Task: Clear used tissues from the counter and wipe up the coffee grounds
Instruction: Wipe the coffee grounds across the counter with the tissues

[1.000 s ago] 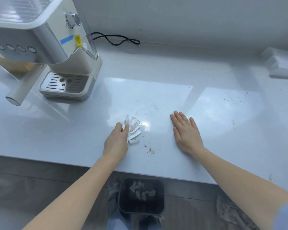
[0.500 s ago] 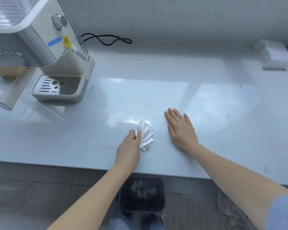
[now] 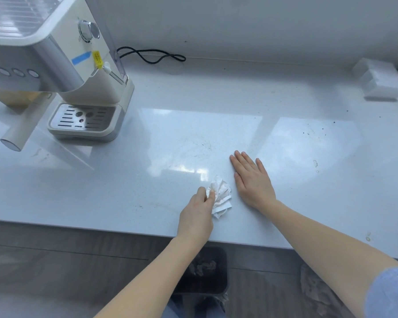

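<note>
The left hand [image 3: 197, 215] pinches a crumpled, brown-stained tissue [image 3: 220, 196] between thumb and fingertips, pressing it onto the white counter [image 3: 124, 191] near the front edge. Its forearm reaches up from below the edge. Just beside the tissue, the right hand [image 3: 253, 180] lies flat, palm down, fingers straight and close together, holding nothing. Dark coffee specks [image 3: 317, 131] dot the counter farther right. A black bin [image 3: 207, 271] sits on the floor below.
</note>
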A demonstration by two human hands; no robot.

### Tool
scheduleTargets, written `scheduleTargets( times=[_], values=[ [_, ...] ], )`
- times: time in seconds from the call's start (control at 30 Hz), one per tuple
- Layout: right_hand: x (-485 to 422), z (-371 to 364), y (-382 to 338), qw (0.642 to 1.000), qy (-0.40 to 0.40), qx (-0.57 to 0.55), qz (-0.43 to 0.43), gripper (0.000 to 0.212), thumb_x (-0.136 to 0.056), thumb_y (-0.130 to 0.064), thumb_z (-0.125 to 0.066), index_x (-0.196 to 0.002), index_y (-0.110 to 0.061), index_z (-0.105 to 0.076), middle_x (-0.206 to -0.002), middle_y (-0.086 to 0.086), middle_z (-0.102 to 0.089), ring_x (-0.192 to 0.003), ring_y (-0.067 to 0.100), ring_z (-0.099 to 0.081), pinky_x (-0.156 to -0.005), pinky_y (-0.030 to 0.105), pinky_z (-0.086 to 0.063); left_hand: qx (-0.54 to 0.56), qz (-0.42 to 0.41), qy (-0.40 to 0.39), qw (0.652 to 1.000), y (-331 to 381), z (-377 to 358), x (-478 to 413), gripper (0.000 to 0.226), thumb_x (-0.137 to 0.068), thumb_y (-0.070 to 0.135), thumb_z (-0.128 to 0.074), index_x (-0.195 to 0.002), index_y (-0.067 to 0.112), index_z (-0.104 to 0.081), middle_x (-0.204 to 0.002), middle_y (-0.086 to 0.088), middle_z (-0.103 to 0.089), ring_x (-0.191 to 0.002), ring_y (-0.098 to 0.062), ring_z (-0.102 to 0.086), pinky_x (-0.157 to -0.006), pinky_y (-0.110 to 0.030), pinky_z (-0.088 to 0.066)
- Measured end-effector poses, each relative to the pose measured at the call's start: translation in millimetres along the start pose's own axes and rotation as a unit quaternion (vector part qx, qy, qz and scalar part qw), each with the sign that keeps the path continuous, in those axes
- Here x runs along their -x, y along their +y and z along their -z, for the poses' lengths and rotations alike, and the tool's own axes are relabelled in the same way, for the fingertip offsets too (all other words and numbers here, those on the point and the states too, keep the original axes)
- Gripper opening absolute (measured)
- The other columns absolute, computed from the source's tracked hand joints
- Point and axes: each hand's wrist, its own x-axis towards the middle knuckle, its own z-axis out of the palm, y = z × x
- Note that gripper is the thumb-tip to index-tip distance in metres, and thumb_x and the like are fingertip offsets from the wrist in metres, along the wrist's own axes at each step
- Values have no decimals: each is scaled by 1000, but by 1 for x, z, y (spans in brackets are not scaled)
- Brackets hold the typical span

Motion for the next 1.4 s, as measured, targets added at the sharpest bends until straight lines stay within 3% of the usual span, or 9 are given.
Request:
scheduleTargets(
  times=[0.13,0.27,0.43,0.53,0.63,0.83,1.03,1.23,1.4],
  values=[
    [0,1,0,1000,0,-3,-3,49,-100,-27,-28,-148,-28,-20,-158,-10,-17,-146,6,-8,-120,38,-2,98,17,28,995,-4,4,-1,41,-92,8,-46,-132,18,-47,-93,3,-34,-65,-15,-39,-55,-23,-32],
    [0,1,-1,1000,2,-6,-3,50,-100,-26,-29,-148,-28,-21,-158,-9,-18,-146,6,-8,-120,38,-1,237,63,69,967,-10,6,2,40,-94,9,-44,-132,19,-51,-88,3,-41,-67,-9,-45,-57,-13,-39],
    [1,2,0,1000,-1,-8,-7,50,-99,-26,-27,-148,-29,-20,-158,-11,-16,-145,4,-6,-120,37,-1,298,112,130,939,-40,28,2,42,-91,4,-51,-130,19,-54,-87,2,-45,-77,-12,-51,-65,-17,-45],
    [1,2,0,1000,-3,-8,-8,50,-99,-26,-27,-149,-29,-20,-158,-11,-16,-145,4,-5,-120,37,-1,257,129,158,945,-78,45,7,41,-88,2,-52,-126,17,-58,-85,-2,-47,-77,-18,-53,-65,-17,-39],
    [1,2,0,1000,-1,-7,-9,50,-99,-26,-27,-148,-29,-20,-158,-11,-16,-145,3,-5,-120,37,-1,186,161,173,954,-125,64,15,38,-87,0,-52,-122,12,-62,-87,-9,-49,-76,-23,-54,-68,-28,-39],
    [1,3,-4,1000,0,-3,-13,51,-99,-24,-29,-149,-28,-20,-158,-11,-15,-145,4,-6,-120,37,-2,55,194,182,962,-179,73,36,28,-88,1,-53,-113,3,-66,-80,-4,-43,-63,-23,-45,-59,-34,-35],
    [1,2,-4,1000,-7,12,-19,52,-99,-23,-29,-150,-27,-17,-159,-9,-13,-146,5,-4,-121,39,-2,36,164,118,979,-139,62,29,30,-90,5,-52,-117,8,-64,-85,-5,-44,-62,-26,-48,-57,-35,-37],
    [1,3,-5,1000,-13,9,-19,52,-99,-23,-28,-150,-28,-16,-159,-10,-12,-145,4,-4,-120,37,-1,26,68,55,996,-44,20,16,47,-87,3,-51,-131,19,-47,-104,3,-45,-63,-10,-32,-56,-19,-24],
    [1,6,-4,1000,-15,2,-15,51,-99,-24,-28,-149,-29,-17,-158,-12,-12,-144,1,-3,-120,35,-1,8,45,50,998,-57,27,13,34,-90,7,-49,-120,22,-56,-85,7,-34,-59,-15,-37,-44,-21,-18]
  ],
)
